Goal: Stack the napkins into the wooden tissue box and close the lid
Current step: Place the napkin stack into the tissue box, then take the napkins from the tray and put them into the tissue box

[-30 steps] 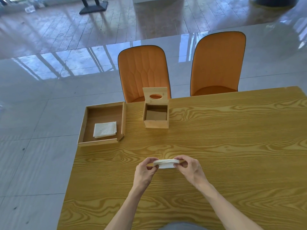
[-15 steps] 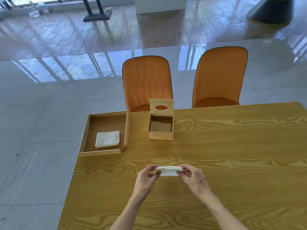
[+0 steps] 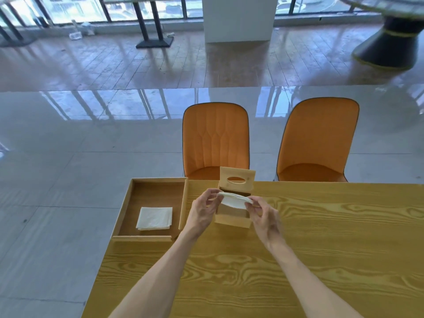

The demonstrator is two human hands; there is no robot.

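Observation:
A white stack of napkins (image 3: 232, 199) hangs bowed between both hands, right over the open top of the wooden tissue box (image 3: 232, 221). My left hand (image 3: 203, 211) pinches its left end and my right hand (image 3: 263, 214) pinches its right end. The box's lid (image 3: 237, 180), with an oval slot, stands upright at the box's far side. More folded napkins (image 3: 154, 218) lie in the wooden tray (image 3: 183, 203) to the left of the box. The inside of the box is hidden by the napkins and my hands.
The wooden table (image 3: 321, 249) stretches right and toward me. The tray sits at the table's left corner, partly over the edge. Two orange chairs (image 3: 215, 138) (image 3: 317, 138) stand behind the far edge of the table.
Both hands have carried the napkin stack away from me, from the middle of the table to just above the open box. The camera has tilted up.

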